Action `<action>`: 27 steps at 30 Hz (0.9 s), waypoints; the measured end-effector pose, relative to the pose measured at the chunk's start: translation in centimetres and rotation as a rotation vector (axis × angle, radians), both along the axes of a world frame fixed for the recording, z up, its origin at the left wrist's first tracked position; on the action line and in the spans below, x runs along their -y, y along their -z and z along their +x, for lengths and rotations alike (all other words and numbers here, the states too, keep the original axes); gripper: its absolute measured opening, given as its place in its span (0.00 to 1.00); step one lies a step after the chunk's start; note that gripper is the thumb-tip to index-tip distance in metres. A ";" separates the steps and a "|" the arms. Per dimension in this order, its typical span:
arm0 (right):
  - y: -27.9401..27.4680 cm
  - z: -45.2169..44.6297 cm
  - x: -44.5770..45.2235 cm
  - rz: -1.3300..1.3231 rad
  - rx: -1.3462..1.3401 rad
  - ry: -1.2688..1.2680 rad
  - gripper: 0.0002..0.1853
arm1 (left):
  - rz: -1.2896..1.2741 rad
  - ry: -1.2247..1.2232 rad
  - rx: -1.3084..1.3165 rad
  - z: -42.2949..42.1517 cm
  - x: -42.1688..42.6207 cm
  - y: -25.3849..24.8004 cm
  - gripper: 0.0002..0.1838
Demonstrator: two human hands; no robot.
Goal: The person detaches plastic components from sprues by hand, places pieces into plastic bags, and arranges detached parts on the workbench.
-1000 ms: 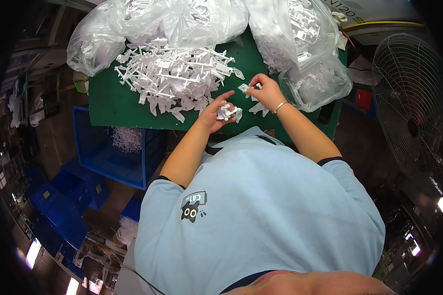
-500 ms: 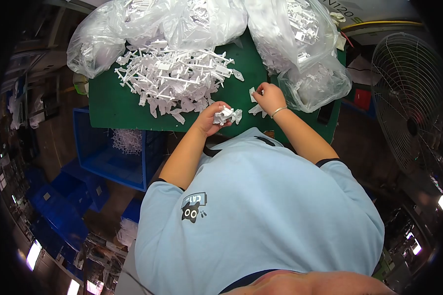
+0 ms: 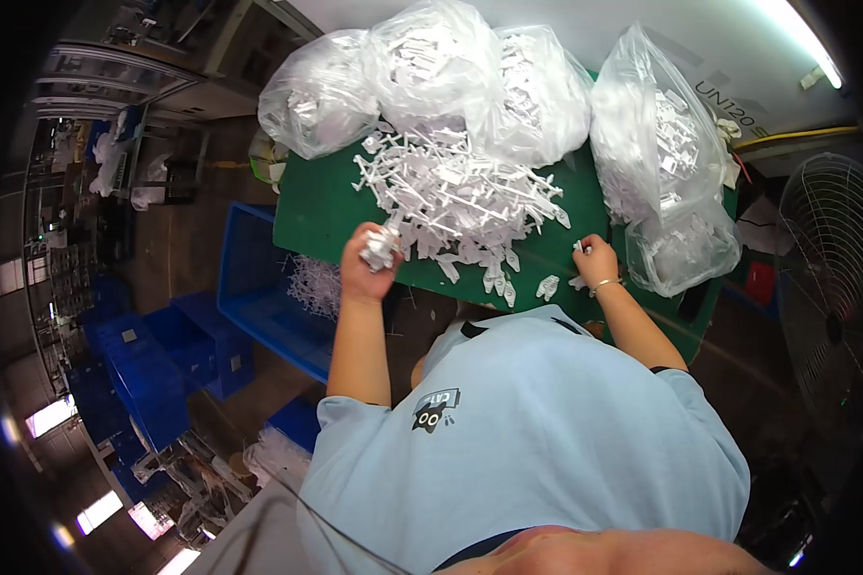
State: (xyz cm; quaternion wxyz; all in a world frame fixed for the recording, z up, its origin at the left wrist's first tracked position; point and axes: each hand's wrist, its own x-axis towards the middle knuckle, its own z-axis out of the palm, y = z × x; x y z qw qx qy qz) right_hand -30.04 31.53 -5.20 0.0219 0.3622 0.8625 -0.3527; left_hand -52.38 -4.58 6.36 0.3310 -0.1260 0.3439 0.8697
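Your left grip [image 3: 361, 278] wrapped round white plastic clump [image 3: 380, 248], near heap [image 3: 460, 187] on green surface [image 3: 305, 216]; right grip [image 3: 600, 263] pinching small white piece [image 3: 585, 248]. Likely light, stiff, snappable: take by broad faces, gently.

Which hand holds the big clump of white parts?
The left hand: a bunched clump of white parts fills it. The right hand, with a bracelet, shows only a small white bit.
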 end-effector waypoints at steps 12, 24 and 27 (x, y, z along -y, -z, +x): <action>-10.8 -3.8 0.9 -1.737 -0.733 0.446 0.06 | -0.430 -0.202 -0.132 -31.7 1.0 -0.9 0.33; -20.2 -19.8 5.5 -1.711 -0.637 0.342 0.17 | -0.495 -0.090 -0.166 -32.2 3.2 -5.3 0.50; -21.3 -26.1 5.4 -1.732 -0.746 0.301 0.24 | -0.509 -0.079 -0.193 -30.3 5.0 -4.8 0.48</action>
